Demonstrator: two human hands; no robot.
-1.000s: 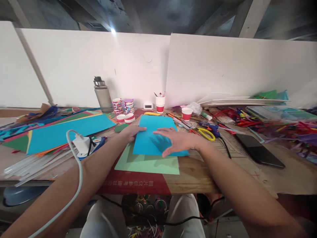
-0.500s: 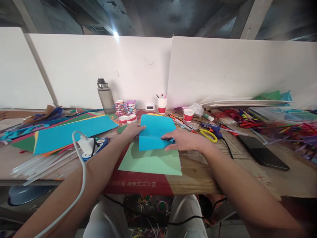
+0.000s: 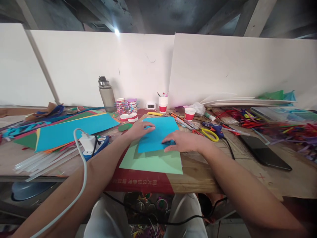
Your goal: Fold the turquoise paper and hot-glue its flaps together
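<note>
A blue sheet of paper [image 3: 156, 132] lies over a pale green sheet [image 3: 151, 163] on the table in front of me. My left hand [image 3: 141, 130] is over the left side of the blue sheet, fingers stretched toward its middle. On the right side, my right hand [image 3: 179, 140] rests at the blue sheet with thumb and fingers apart. Whether its fingertips press the paper is hard to see. A round green piece [image 3: 125, 127] lies just left of my left hand.
Left of me lie coloured sheets [image 3: 79, 131], clear sticks [image 3: 47, 162] and a white plug [image 3: 88, 142] on a cable. Behind stand a bottle [image 3: 106, 96] and paper cups [image 3: 163, 104]. Scissors [image 3: 210, 135], a glue gun [image 3: 216, 130] and a phone [image 3: 264, 152] are at right.
My left hand has let go of the blue sheet's left edge and moved right over it. The sheet's crease now looks flatter. My right hand has stayed nearly in place.
</note>
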